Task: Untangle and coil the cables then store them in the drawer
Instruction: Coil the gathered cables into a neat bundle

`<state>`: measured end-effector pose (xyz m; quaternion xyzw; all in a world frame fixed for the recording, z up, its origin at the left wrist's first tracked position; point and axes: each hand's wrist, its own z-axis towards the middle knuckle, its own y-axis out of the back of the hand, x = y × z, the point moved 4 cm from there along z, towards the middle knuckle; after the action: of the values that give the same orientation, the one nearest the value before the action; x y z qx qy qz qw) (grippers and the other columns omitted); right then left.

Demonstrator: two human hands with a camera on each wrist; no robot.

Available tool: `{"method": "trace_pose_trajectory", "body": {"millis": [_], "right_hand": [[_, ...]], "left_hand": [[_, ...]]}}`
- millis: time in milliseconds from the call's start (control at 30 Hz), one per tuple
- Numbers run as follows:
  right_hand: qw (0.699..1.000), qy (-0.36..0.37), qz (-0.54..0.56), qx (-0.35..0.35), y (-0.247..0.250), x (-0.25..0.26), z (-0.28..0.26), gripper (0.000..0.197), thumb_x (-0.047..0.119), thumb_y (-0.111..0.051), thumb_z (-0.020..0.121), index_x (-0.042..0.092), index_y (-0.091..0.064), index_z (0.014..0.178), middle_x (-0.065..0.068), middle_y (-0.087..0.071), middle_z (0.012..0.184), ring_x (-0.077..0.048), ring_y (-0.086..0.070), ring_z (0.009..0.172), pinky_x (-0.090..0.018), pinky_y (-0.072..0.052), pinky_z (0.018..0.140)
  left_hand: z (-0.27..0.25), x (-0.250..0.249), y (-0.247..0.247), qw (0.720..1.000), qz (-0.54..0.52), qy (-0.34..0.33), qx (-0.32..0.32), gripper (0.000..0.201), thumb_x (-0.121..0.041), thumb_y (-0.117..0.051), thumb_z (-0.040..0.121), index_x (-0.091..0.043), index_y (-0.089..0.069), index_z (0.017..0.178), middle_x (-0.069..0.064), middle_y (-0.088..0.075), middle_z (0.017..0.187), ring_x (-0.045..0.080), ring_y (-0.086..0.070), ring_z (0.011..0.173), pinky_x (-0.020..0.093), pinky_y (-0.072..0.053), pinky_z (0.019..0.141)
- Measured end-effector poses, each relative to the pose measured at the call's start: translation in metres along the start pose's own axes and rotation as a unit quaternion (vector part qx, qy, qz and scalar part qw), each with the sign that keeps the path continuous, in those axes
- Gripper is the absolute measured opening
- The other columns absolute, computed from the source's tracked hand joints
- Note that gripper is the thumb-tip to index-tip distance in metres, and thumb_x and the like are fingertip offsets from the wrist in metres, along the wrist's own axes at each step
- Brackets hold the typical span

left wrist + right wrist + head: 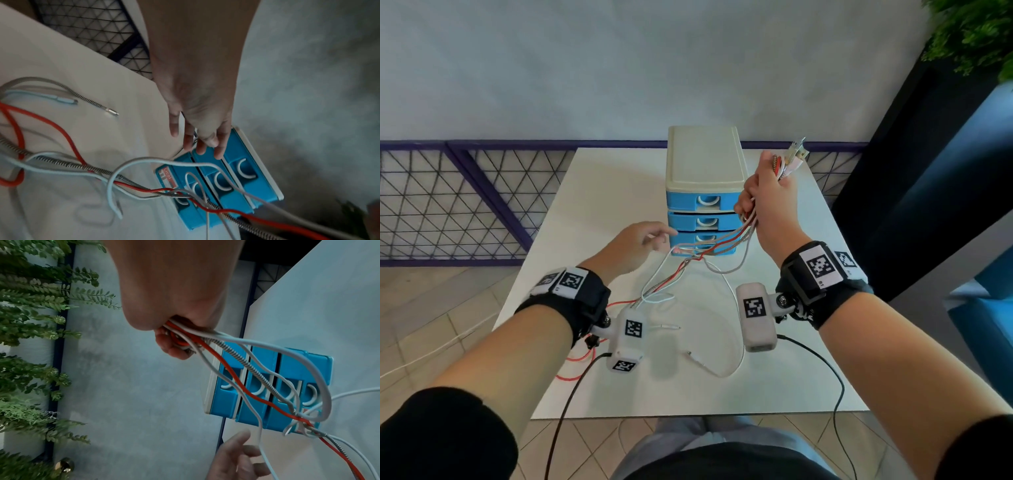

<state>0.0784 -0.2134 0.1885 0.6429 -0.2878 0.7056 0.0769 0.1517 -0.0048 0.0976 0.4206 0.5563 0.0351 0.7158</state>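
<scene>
My left hand [635,245] hangs with fingers loosely spread just beside the blue drawer unit [702,192], holding nothing. Between my hands the tangled cables [688,263] trail over the table [592,192]. My right hand [767,195] is raised, fingers wrapped around their bunched ends.

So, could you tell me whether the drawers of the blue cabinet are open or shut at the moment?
Shut. All the visible fronts of the drawer cabinet sit flush in one stack, none pulled out; the cables hang across them.

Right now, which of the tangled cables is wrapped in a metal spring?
The spring-wrapped cable, silver and coiled, held with the rest in the right hand; the others are smooth, one red and several white.
</scene>
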Motion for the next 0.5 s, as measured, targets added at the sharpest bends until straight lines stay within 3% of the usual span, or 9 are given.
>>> {"method": "trace_pose_trajectory", "body": {"millis": [100, 233, 333, 433, 500], "right_hand": [[1.000, -0.009, 0.000, 0.014, -0.003, -0.003, -0.003, 0.042, 0.038, -0.042, 0.101, 0.017, -0.031, 0.066, 0.007, -0.031, 0.044, -0.013, -0.035, 0.034, -0.026, -0.038, 0.042], [0.999, -0.023, 0.011, 0.028, -0.002, -0.002, -0.007, 0.041, 0.039, -0.043, 0.101, 0.017, -0.031, 0.067, 0.006, -0.030, 0.046, -0.012, -0.031, 0.035, -0.023, -0.036, 0.039], [0.999, -0.033, 0.027, 0.031, 0.002, 0.003, -0.007, 0.042, 0.038, -0.045, 0.100, 0.018, -0.032, 0.066, 0.004, -0.030, 0.048, -0.010, -0.029, 0.035, -0.022, -0.033, 0.038], [0.997, -0.043, 0.051, 0.036, 0.004, 0.005, -0.006, 0.042, 0.037, -0.046, 0.100, 0.019, -0.033, 0.065, 0.003, -0.028, 0.049, -0.010, -0.028, 0.035, -0.022, -0.032, 0.038], [0.996, -0.052, 0.061, 0.042, 0.002, 0.005, -0.007, 0.042, 0.038, -0.047, 0.099, 0.019, -0.034, 0.065, 0.003, -0.028, 0.051, -0.010, -0.027, 0.036, -0.023, -0.032, 0.038]], "left_hand": [[0.005, -0.003, -0.017, 0.993, 0.089, -0.051, 0.057, 0.028, -0.010, -0.059, 0.090, -0.022, -0.067, 0.115, 0.000, -0.058, 0.090, 0.015, -0.056, 0.080, 0.023, -0.043, 0.077], [0.005, -0.008, -0.038, 0.985, 0.122, -0.024, 0.120, 0.024, -0.007, -0.050, 0.093, -0.019, -0.070, 0.098, -0.004, -0.060, 0.083, 0.009, -0.058, 0.065, 0.014, -0.043, 0.064], [-0.005, 0.003, -0.047, 0.986, 0.044, 0.034, 0.159, 0.026, -0.003, -0.041, 0.097, -0.010, -0.065, 0.090, 0.003, -0.063, 0.078, 0.012, -0.058, 0.062, 0.011, -0.046, 0.059], [-0.011, 0.004, -0.051, 0.984, -0.071, 0.102, 0.130, 0.024, -0.007, -0.043, 0.099, 0.000, -0.064, 0.089, 0.014, -0.064, 0.078, 0.013, -0.059, 0.058, 0.011, -0.046, 0.055], [-0.006, 0.004, -0.055, 0.971, -0.131, 0.179, 0.091, 0.034, -0.026, -0.049, 0.097, 0.000, -0.066, 0.084, 0.012, -0.066, 0.073, 0.017, -0.059, 0.057, 0.016, -0.047, 0.058]]}}
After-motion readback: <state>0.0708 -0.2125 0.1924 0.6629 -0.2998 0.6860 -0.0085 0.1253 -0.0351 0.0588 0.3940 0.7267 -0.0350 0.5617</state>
